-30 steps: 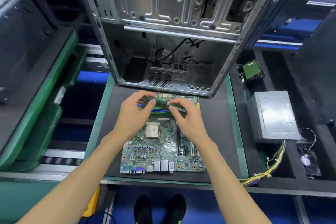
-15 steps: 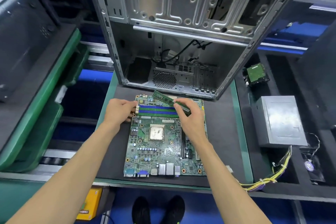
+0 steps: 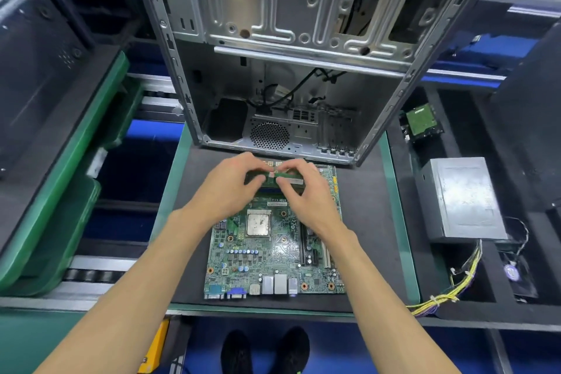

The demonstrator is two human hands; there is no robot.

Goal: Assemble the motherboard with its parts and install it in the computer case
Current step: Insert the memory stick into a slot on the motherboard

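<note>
The open computer case (image 3: 291, 70) stood at the table's (image 3: 364, 222) far edge, the motherboard (image 3: 273, 252) lying flat before it. Both the left hand (image 3: 230, 188) and the right hand (image 3: 306, 191) pinched a memory stick (image 3: 291, 175) over the slots. Uneven pressure or a misaligned notch could crack it.

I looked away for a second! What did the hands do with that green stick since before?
The left hand came off the motherboard's left edge and moved right to take hold of the memory stick again. Now both it and the right hand pinch the stick, level above the blue slots. The motherboard, the computer case and the silver box stayed put.
</note>
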